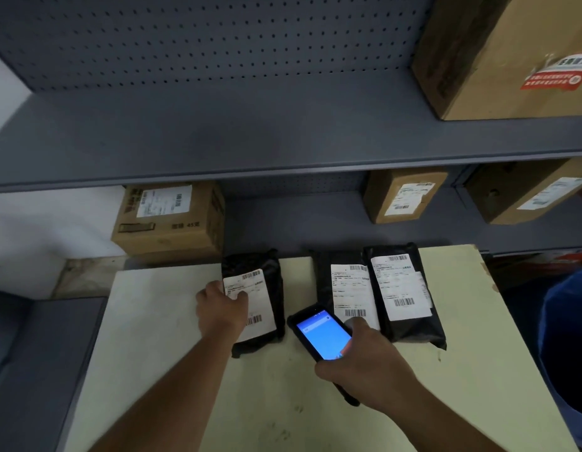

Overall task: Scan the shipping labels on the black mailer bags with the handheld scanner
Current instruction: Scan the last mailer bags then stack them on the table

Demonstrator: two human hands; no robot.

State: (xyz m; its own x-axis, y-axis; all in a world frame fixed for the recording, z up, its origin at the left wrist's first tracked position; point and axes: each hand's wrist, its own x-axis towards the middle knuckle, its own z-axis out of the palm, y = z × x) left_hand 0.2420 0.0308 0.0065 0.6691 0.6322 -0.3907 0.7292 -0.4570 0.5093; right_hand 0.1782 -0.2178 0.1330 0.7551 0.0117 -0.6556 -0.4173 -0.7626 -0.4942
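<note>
Just right of the middle of the frame, the handheld scanner [322, 334] is being gripped by the right hand [364, 360], with the fingers wrapped round its lower end and the thumb lying on the blue screen. Its top end is being pointed up toward the middle mailer bag [325, 272], close to the barcode at the bottom of that bag's label [351, 291].

To the left, the left mailer bag [253, 298] is being pressed flat by the left hand [221, 308], with the fingers lying open on its white label [260, 298]; nothing is being gripped there. The right mailer bag [407, 288] is lying touching the middle one, and their labels are sitting side by side.

All three bags are resting on the pale table [315, 419], near its far edge.

For a good scan, the scanner should probably be held steady and aimed at only one barcode, because the two labels on the right are so close. The label under the left hand should be kept smooth, and its lower barcode should not be covered by the fingers.

Behind the table, brown boxes [169, 220] are sitting on the grey shelves [250, 141].
</note>
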